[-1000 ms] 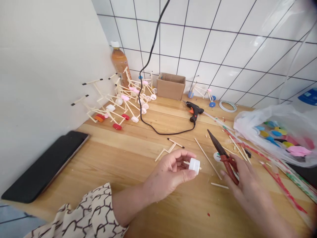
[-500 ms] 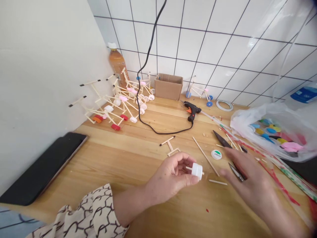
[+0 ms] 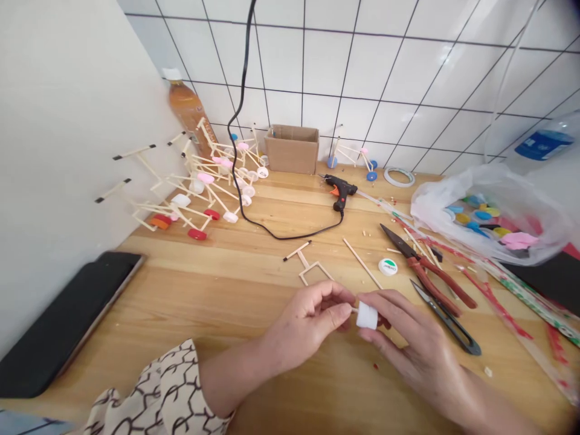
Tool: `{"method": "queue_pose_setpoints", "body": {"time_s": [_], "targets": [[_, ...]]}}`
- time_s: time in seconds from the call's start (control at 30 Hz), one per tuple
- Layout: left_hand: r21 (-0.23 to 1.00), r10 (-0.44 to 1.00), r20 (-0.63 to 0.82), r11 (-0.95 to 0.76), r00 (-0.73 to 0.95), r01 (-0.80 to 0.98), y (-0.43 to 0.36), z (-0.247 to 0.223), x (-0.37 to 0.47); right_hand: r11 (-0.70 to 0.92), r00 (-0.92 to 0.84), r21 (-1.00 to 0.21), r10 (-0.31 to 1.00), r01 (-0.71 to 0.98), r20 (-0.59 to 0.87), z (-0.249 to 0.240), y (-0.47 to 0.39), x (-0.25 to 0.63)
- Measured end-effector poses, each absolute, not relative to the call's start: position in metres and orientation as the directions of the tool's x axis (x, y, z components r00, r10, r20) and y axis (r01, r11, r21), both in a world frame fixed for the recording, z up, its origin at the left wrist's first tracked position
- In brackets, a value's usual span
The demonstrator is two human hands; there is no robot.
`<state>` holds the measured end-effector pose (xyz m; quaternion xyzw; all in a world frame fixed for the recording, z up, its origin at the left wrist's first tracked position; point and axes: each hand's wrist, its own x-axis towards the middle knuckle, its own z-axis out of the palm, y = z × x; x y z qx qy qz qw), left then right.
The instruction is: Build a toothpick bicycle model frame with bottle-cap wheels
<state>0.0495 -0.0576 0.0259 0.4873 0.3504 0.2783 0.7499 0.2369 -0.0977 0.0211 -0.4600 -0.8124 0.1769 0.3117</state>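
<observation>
My left hand is closed, thumb and forefinger pinching a thin pale stick. The stick's far end meets a white bottle cap. Around the cap's right side curl the fingers of my right hand, gripping it; its far face is hidden by them. Just beyond my hands, a small frame of wooden sticks with black ends lies flat. A loose stick and a white cap with a green mark lie to its right.
Red-handled pliers and thread snips lie at right, near a bag of coloured caps. Behind are a glue gun with its black cord, a cardboard box, several stick models and a bottle. A phone lies left.
My right hand has come in from the right and closed on the white cap. My left fingers have shifted from the cap onto the stick. A short stick on the table no longer shows.
</observation>
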Motion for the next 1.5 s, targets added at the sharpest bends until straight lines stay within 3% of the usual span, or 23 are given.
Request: {"method": "queue_pose_setpoints", "body": {"time_s": [0.13, 0.37, 0.5, 0.67, 0.77, 0.97, 1.07, 1.33, 1.5], "targets": [[0.962, 0.748, -0.255, 0.258, 0.613, 0.086, -0.057, 0.023, 0.049, 0.511, -0.368, -0.576, 0.86, 0.638, 0.354, 0.017, -0.099, 0.236], [0.977, 0.715, -0.209, 0.125, 0.667, 0.171, -0.058, 0.025, 0.049, 0.466, -0.351, -0.677, 0.883, 0.57, 0.312, 0.02, -0.101, 0.233], [0.965, 0.753, -0.038, -0.142, 0.657, 0.219, -0.061, 0.024, 0.048, 0.346, -0.29, -0.759, 0.933, 0.552, 0.215, 0.019, -0.104, 0.23], [0.863, 0.705, 0.177, -0.447, 0.687, 0.236, -0.066, 0.019, 0.044, 0.281, -0.291, -0.82, 0.945, 0.499, 0.146, 0.021, -0.109, 0.225], [0.881, 0.686, 0.162, -0.424, 0.709, 0.209, -0.068, 0.021, 0.043, 0.318, -0.337, -0.805, 0.928, 0.5, 0.158, 0.026, -0.112, 0.225], [0.984, 0.7, -0.098, -0.038, 0.707, 0.174, -0.067, 0.026, 0.045, 0.416, -0.389, -0.749, 0.893, 0.516, 0.228, 0.03, -0.113, 0.226], [0.987, 0.677, -0.138, 0.032, 0.723, 0.158, -0.067, 0.027, 0.046, 0.45, -0.407, -0.733, 0.877, 0.51, 0.255, 0.028, -0.113, 0.226], [0.865, 0.648, 0.195, -0.467, 0.736, 0.183, -0.069, 0.027, 0.042, 0.4, -0.377, -0.77, 0.899, 0.496, 0.224, 0.023, -0.117, 0.225], [0.761, 0.587, 0.291, -0.621, 0.756, 0.189, -0.065, 0.024, 0.041, 0.343, -0.346, -0.801, 0.92, 0.49, 0.182, 0.022, -0.114, 0.223]]}}
